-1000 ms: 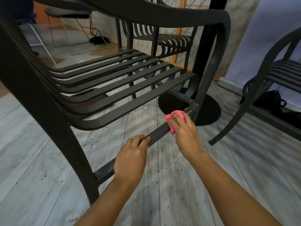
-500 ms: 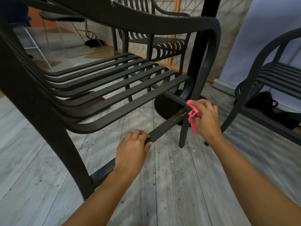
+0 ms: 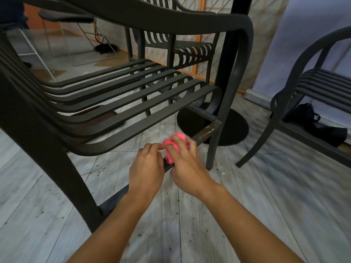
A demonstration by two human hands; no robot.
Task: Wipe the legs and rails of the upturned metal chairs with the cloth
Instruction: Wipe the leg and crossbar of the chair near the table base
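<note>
Your right hand (image 3: 187, 164) holds the pink cloth (image 3: 173, 147), fingers (image 3: 177, 142) curled over it and pressing it onto the lower side rail (image 3: 204, 132) of the dark metal chair (image 3: 133, 107). The cloth sits wrapped over the rail about midway along its visible length, below the front edge of the slatted seat. Your left hand (image 3: 147, 168) grips the same rail just beside the cloth, on the side nearer you, its fingertips touching the cloth's edge. Beyond the cloth, the rail shows pale scuffed patches where it joins the front leg (image 3: 213, 149). The chair stands on a grey plank floor (image 3: 266, 186). A round black table base (image 3: 237, 128) lies behind that leg. A second chair (image 3: 303, 95) stands to the right, well apart, with a black bag (image 3: 311, 120) under it.
</note>
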